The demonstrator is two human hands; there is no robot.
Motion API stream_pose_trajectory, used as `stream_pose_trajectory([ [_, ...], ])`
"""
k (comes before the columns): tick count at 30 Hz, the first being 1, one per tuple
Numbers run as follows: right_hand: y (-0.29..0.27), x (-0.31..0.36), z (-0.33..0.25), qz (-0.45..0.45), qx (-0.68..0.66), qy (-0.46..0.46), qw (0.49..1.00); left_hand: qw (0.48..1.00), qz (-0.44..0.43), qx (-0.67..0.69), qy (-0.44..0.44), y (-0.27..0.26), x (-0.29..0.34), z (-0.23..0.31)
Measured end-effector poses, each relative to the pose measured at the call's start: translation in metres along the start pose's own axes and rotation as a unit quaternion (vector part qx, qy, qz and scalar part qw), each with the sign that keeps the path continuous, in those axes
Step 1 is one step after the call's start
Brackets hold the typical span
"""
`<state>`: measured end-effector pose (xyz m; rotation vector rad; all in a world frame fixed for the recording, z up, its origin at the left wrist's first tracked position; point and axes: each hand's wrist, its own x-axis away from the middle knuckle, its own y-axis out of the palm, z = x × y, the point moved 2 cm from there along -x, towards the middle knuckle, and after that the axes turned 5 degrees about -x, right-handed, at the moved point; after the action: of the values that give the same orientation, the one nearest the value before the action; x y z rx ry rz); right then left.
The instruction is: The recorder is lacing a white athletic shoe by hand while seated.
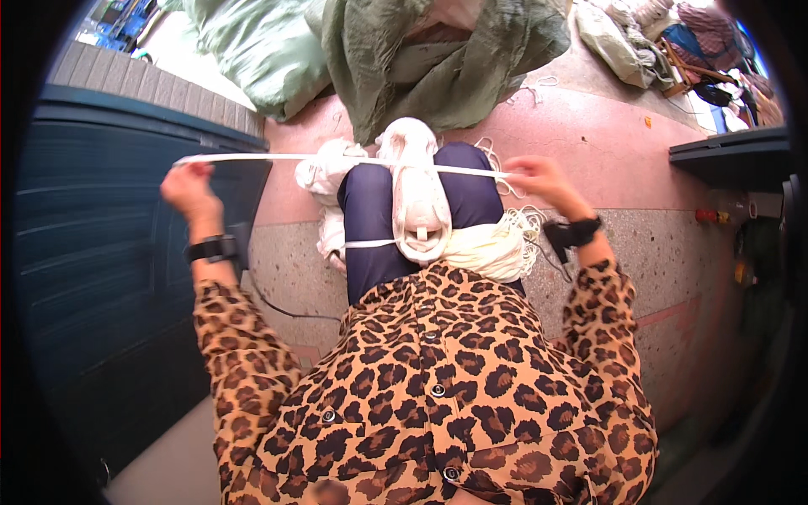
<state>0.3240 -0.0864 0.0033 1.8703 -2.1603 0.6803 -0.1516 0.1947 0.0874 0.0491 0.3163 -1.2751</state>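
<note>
A white shoelace [278, 156] is stretched nearly straight across my lap, from one hand to the other. My left hand [190, 183] pinches it at the far left, beside the dark blue door. On the other side my right hand [539, 178] has its fingers closed on the lace. Below the lace, a white shoe [421, 202] lies between my thighs with its opening toward me. More white shoes [324, 175] are bunched by my left knee, partly hidden. A bundle of cream laces [488, 251] rests by my right thigh, its loops hanging outward.
Large green sacks [421, 67] stand just beyond my knees. A dark blue door [109, 219] is close on my left, and another dark panel [728, 147] juts in on the right. A black cable [286, 313] runs along the floor. Filled bags [619, 42] lie at the far right.
</note>
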Motion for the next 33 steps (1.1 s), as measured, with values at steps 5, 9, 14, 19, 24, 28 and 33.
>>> stream_pose_trajectory([
  [5, -0.119, 0.079, 0.06, 0.175, -0.29, -0.071, 0.938, 0.964, 0.046, 0.232, -0.122, -0.221, -0.06, -0.005],
  [9, -0.245, 0.147, 0.071, 0.204, -0.629, -0.199, 0.723, 0.977, 0.166, 0.094, -0.095, -0.311, -0.073, 0.018],
  [14, -0.292, 0.177, 0.011, 0.272, -0.534, -0.342, 0.724, 0.987, 0.082, -0.104, -0.086, -0.237, -0.053, 0.034],
  [19, -0.133, 0.08, -0.036, 0.109, -0.269, -0.257, 0.922, 0.951, -0.265, 0.021, -0.156, -0.026, 0.041, 0.0],
  [24, 0.039, 0.002, -0.03, 0.031, 0.218, -0.358, 0.908, 0.834, -0.487, -0.064, -0.252, 0.116, 0.156, 0.003],
  [28, 0.092, -0.034, -0.017, -0.023, 0.201, -0.269, 0.942, 0.809, -0.545, -0.077, -0.203, 0.169, 0.199, 0.01],
  [33, 0.095, -0.059, -0.01, -0.001, 0.214, -0.23, 0.949, 0.788, -0.527, -0.151, -0.28, 0.192, 0.216, -0.002],
])
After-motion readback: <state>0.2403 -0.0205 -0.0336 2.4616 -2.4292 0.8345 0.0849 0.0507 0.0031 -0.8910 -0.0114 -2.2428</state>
